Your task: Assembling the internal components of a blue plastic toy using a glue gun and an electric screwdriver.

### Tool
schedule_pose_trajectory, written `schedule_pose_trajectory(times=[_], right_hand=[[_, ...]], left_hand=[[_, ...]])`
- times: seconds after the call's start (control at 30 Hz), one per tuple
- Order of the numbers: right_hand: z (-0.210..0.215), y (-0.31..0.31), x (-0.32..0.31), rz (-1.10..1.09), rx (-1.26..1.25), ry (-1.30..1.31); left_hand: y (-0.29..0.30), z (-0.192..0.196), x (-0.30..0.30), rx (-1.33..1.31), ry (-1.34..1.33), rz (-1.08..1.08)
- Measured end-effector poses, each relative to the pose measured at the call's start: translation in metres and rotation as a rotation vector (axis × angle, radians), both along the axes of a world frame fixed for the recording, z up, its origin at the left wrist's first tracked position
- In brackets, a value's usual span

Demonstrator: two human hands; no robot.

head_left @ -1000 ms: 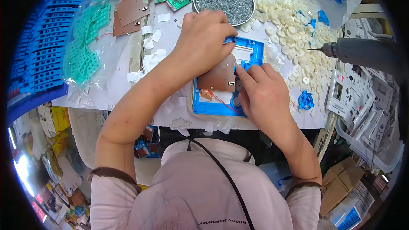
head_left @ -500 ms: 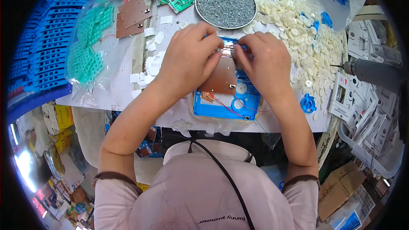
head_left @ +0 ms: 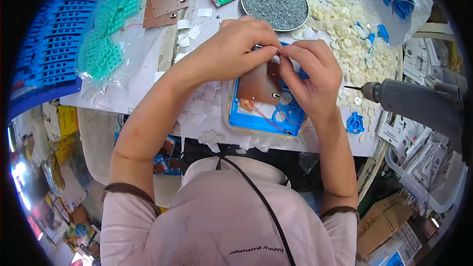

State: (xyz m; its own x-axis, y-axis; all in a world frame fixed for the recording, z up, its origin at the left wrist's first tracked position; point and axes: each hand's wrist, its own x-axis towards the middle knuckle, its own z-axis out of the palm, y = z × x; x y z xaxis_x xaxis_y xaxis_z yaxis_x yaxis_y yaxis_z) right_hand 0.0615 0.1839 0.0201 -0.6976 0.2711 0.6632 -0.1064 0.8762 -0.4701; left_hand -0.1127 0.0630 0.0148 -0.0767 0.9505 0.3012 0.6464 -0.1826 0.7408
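Note:
A blue plastic casing (head_left: 266,125) lies on the table in front of me. Over it sits a brown circuit board (head_left: 257,88), tilted, with a small switch at its near right corner. Thin red wires run from under the board across the casing. My left hand (head_left: 246,47) reaches over the board's far left part, thumb and fingers pinched. My right hand (head_left: 315,71) is closed in a pinch too, its fingertips meeting the left ones above the casing's far end. Whatever lies between the fingertips is too small and covered to name.
A round dish of screws (head_left: 276,4) stands beyond my hands, with white plastic discs (head_left: 352,44) heaped beside it. An electric screwdriver (head_left: 406,99) juts in from the right, near a blue ring part (head_left: 354,123). Bagged green mesh-like sheets (head_left: 104,49) and brown boards (head_left: 166,1) lie left.
My hands have come together from slightly apart, their fingertips now meeting. The wires seen between them before are now mostly hidden. The whole view has shifted a little.

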Motion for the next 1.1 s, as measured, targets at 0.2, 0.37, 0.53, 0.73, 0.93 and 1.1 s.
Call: schedule_pose_trajectory(times=[0.2,0.37,0.53,0.73,0.93,1.1], right_hand=[[-0.005,-0.002,0.001,0.004,-0.205,-0.026],[0.013,-0.023,0.019,-0.037,-0.345,-0.239],[0.021,-0.026,0.029,-0.027,-0.402,-0.394],[0.028,-0.025,0.049,-0.168,-0.549,-0.480],[0.049,0.012,0.108,-0.005,-0.550,-0.662],[0.055,0.130,0.177,-0.418,-0.601,-0.686]], left_hand=[[-0.007,-0.006,0.002,0.000,-0.123,0.048],[-0.017,-0.006,0.018,0.127,0.077,0.236],[-0.018,-0.007,0.018,0.222,0.230,0.205],[-0.021,-0.007,0.023,0.211,0.276,0.190],[-0.021,0.002,0.022,0.149,0.294,0.141],[-0.031,0.002,0.031,0.133,0.216,0.115]])
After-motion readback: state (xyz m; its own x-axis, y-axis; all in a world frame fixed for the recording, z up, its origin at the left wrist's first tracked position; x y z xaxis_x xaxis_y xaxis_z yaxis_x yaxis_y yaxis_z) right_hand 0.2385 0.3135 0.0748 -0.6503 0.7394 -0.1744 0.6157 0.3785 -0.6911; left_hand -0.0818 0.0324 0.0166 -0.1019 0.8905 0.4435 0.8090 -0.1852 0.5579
